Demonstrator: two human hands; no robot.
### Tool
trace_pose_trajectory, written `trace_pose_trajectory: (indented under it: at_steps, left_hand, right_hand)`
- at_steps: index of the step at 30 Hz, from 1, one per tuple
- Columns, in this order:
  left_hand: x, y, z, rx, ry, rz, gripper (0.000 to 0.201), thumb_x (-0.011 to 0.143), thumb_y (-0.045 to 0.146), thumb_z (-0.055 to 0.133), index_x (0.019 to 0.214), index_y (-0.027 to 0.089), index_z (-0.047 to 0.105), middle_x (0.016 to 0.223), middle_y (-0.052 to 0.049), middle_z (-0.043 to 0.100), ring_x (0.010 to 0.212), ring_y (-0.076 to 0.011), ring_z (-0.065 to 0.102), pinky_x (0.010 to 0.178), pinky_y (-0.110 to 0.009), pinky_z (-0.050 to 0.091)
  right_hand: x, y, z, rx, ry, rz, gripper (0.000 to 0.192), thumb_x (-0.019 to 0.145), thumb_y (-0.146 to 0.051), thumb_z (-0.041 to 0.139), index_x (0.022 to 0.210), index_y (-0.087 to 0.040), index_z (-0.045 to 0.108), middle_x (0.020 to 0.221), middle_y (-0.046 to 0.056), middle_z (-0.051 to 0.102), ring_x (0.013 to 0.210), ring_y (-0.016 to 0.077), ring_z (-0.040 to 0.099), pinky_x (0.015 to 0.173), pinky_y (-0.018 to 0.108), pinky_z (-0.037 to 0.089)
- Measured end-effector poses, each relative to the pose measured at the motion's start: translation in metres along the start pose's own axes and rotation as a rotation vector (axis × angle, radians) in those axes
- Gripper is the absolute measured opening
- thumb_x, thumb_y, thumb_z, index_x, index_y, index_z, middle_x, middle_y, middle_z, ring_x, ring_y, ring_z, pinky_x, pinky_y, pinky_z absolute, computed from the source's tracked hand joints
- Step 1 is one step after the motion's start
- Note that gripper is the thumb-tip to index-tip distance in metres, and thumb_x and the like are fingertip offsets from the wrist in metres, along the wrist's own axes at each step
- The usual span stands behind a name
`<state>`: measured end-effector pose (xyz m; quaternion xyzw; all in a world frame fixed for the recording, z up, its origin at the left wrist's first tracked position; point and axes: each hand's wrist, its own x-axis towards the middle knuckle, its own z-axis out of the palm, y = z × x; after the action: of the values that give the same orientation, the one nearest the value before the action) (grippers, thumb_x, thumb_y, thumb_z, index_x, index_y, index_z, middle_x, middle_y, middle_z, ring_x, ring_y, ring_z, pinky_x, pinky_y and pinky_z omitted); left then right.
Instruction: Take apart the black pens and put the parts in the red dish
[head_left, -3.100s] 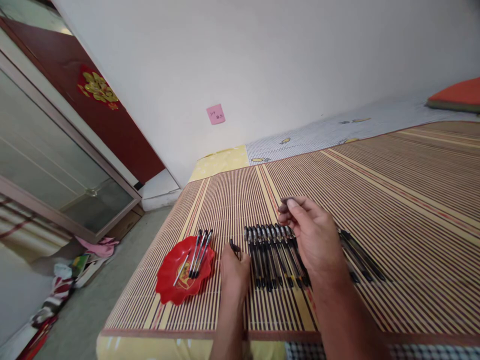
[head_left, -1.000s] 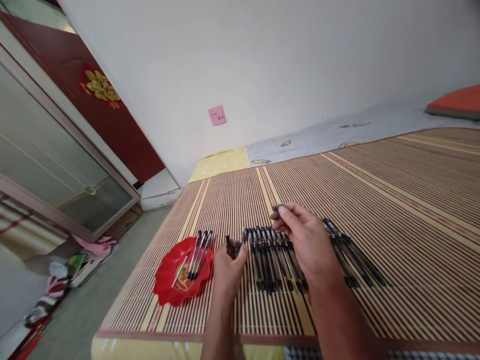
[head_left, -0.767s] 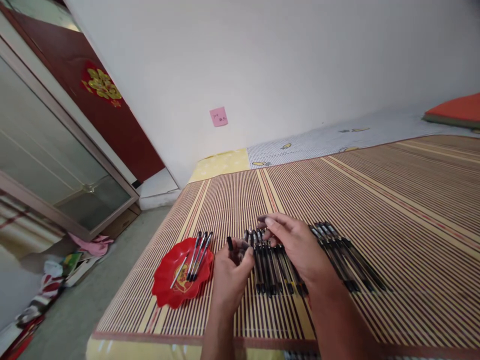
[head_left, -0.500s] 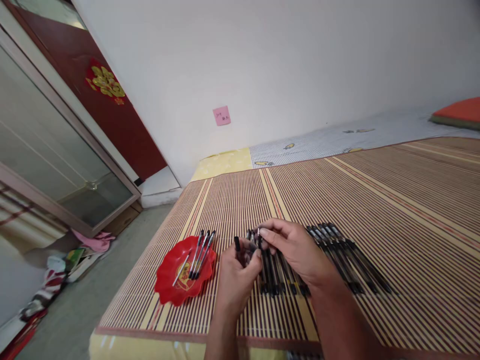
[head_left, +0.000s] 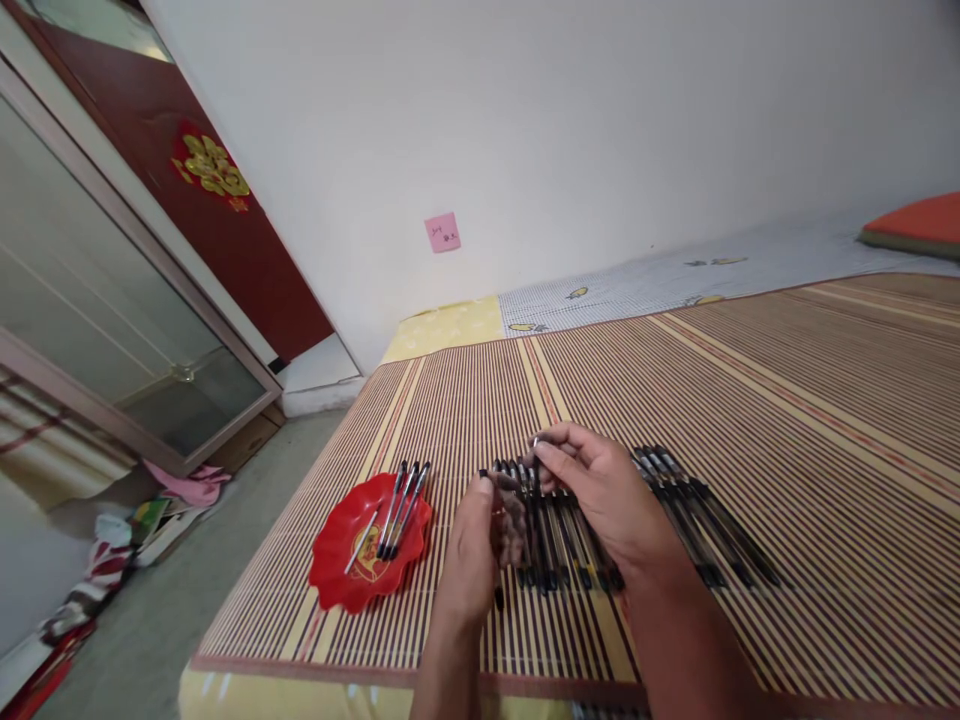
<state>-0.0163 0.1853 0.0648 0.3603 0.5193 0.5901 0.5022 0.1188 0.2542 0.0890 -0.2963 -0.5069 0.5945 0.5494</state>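
My left hand (head_left: 471, 545) is closed around a black pen (head_left: 483, 474). The pen's dark top shows above the thumb, and a dark end shows below the hand. My right hand (head_left: 596, 490) pinches a small dark piece with a pale tip (head_left: 536, 444), whose kind I cannot make out. Beneath and between the hands lies a row of black pens (head_left: 559, 545), partly covered by the fingers. More black pens (head_left: 694, 510) lie to the right of my right wrist. On the left, a red scalloped plate (head_left: 330, 545) bears three clear pens (head_left: 405, 510) and a thin white stick (head_left: 362, 540).
A striped bamboo mat (head_left: 450, 400) covers the bed. Yellow and checked cloth (head_left: 615, 290) runs along the wall, with an orange cushion (head_left: 915, 225) at the far right. A pink note (head_left: 442, 232) sticks to the wall. Glass door (head_left: 112, 270) and floor lie left.
My right hand has shifted slightly up and right with the small piece, away from my left. My left hand has turned and its thumb now rests near the pen's top.
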Motion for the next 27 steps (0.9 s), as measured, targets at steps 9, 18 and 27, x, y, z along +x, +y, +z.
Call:
trace_pose_trajectory:
  at_steps: [9, 18, 27]
  left_hand:
    - [0.009, -0.007, -0.007, -0.146, -0.134, -0.115, 0.04, 0.073, 0.043, 0.08, 0.09, 0.013, 0.06, 0.066, 0.002, 0.057, 0.05, -0.0051, 0.045, 0.045, -0.015, 0.031]
    - [0.006, -0.002, -0.008, -0.454, -0.42, -0.213, 0.035, 0.091, 0.048, 0.062, 0.094, 0.013, 0.063, 0.056, 0.003, 0.05, 0.042, -0.0043, 0.034, 0.045, -0.018, 0.026]
    - [0.003, -0.003, -0.005, -0.427, -0.399, -0.216, 0.027, 0.084, 0.033, 0.071, 0.09, 0.008, 0.07, 0.065, -0.003, 0.056, 0.051, -0.0073, 0.044, 0.049, -0.019, 0.028]
  right_hand:
    - [0.004, -0.002, -0.006, 0.327, 0.326, -0.091, 0.023, 0.071, -0.034, 0.081, 0.082, -0.019, 0.067, 0.079, 0.001, 0.068, 0.066, 0.012, 0.059, 0.063, 0.028, 0.051]
    - [0.006, -0.005, -0.013, 0.362, 0.469, -0.227, 0.018, 0.078, -0.033, 0.074, 0.077, -0.021, 0.061, 0.078, -0.001, 0.065, 0.066, 0.0125, 0.058, 0.066, 0.03, 0.049]
    - [0.007, -0.007, -0.015, 0.488, 0.529, -0.257, 0.017, 0.075, -0.028, 0.078, 0.078, -0.02, 0.063, 0.078, -0.001, 0.065, 0.067, 0.0111, 0.058, 0.067, 0.028, 0.05]
